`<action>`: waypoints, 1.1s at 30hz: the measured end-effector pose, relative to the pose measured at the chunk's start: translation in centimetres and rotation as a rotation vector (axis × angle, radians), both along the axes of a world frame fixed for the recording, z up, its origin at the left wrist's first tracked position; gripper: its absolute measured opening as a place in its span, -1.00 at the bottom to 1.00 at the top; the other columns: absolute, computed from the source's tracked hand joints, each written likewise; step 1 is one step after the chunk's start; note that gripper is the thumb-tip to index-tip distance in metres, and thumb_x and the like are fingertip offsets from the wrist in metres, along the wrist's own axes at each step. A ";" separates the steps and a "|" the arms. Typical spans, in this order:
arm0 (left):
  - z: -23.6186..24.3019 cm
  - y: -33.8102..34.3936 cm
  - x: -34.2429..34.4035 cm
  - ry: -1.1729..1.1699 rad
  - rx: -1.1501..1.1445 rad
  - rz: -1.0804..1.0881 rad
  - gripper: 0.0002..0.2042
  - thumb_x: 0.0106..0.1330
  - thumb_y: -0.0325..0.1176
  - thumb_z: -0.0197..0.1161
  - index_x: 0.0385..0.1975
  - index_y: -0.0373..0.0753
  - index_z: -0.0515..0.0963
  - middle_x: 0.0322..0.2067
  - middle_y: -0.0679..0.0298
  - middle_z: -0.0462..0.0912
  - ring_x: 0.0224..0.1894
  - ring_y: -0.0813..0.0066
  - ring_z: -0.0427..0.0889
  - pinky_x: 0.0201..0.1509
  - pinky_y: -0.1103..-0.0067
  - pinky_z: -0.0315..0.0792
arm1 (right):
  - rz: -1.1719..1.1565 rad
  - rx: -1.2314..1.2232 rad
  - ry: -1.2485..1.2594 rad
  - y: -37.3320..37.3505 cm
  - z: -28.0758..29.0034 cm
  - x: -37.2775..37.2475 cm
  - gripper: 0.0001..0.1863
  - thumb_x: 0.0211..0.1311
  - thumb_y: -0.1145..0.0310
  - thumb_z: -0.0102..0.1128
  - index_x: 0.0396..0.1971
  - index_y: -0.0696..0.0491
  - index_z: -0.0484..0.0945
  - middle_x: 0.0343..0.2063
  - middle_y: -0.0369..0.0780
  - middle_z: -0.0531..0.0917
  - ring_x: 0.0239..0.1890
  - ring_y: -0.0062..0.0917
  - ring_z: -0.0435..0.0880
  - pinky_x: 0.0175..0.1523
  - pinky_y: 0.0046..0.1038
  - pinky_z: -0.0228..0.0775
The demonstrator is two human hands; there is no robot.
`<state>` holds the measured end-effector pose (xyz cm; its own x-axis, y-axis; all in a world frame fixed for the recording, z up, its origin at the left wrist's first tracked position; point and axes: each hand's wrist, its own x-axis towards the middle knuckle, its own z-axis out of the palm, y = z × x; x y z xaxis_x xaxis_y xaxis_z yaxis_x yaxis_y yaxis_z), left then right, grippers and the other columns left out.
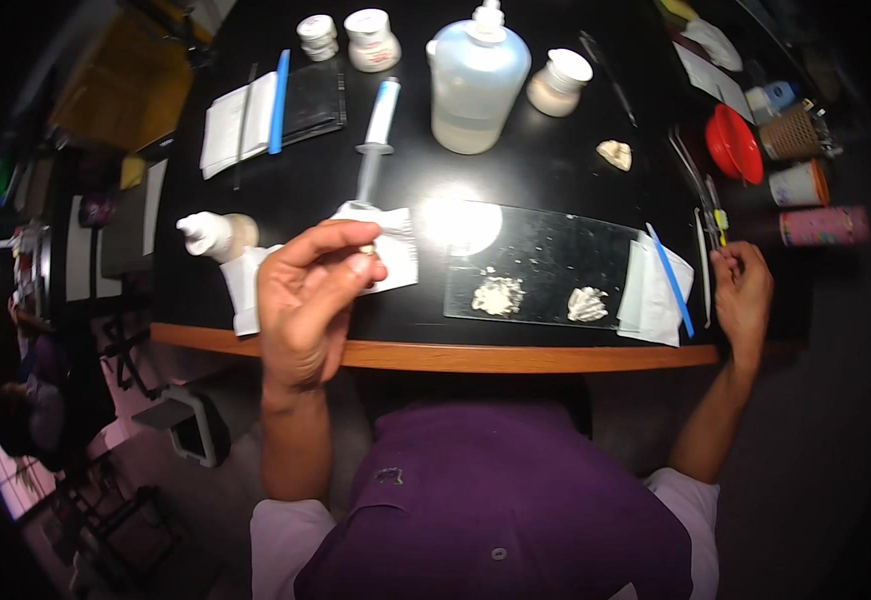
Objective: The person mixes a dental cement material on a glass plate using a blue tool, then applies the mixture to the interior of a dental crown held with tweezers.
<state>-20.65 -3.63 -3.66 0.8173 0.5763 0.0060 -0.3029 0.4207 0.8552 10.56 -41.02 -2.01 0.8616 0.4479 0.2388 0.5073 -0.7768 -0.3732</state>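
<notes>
My left hand (305,295) is raised over the table's near edge, its thumb and fingertips pinched on a small pale piece (368,250), mostly hidden by the fingers. Below it lies a white paper sheet (398,262). At the right, my right hand (742,290) has its fingers curled together by a thin tool with yellow parts (720,222); what they grip is unclear. A slim white stick (703,270) lies beside them. Between the hands, a glass slab (540,250) bears a crumbly cream heap (497,295) and a smaller whitish heap (586,303).
Farther back stand a large translucent bottle (477,95), a lidded jar (558,85) and a syringe (380,120). A white dropper bottle (217,236) is at left. A blue strip (670,278) lies on folded white paper. A red bowl (733,143) and pink cylinder (823,226) are far right.
</notes>
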 end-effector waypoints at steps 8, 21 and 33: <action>0.0 -0.5 -0.4 -0.036 0.010 0.033 -0.74 0.44 -0.73 0.31 0.09 -0.51 0.65 -0.08 0.07 0.77 -0.06 0.45 0.80 0.11 0.58 0.67 | -0.021 0.238 -0.014 0.3 1.3 -1.3 -0.92 0.54 0.54 0.26 -0.21 0.23 0.57 -0.25 -0.32 0.53 -0.25 -0.69 0.45 -0.10 -0.59 0.40; -0.2 -1.7 -0.2 -0.110 0.055 -0.005 -0.70 0.47 -0.61 0.37 0.16 -0.48 0.66 -0.08 0.04 0.78 -0.05 0.37 0.80 0.10 0.49 0.75 | 0.515 0.587 0.631 14.0 6.1 -13.4 -0.85 0.52 0.61 0.13 0.00 0.21 0.57 -0.32 -0.21 0.70 -0.30 -0.67 0.66 -0.23 -0.59 0.46; -0.5 -4.0 0.6 -0.185 0.294 0.144 -0.72 0.43 -0.64 0.40 0.10 -0.37 0.73 0.00 0.02 0.75 -0.02 0.35 0.79 0.10 0.48 0.71 | 0.683 0.493 0.407 18.5 3.7 -15.8 -0.78 0.41 0.37 0.47 -0.37 0.20 0.67 -0.58 -0.09 0.69 -0.64 -0.42 0.67 -0.51 -0.38 0.41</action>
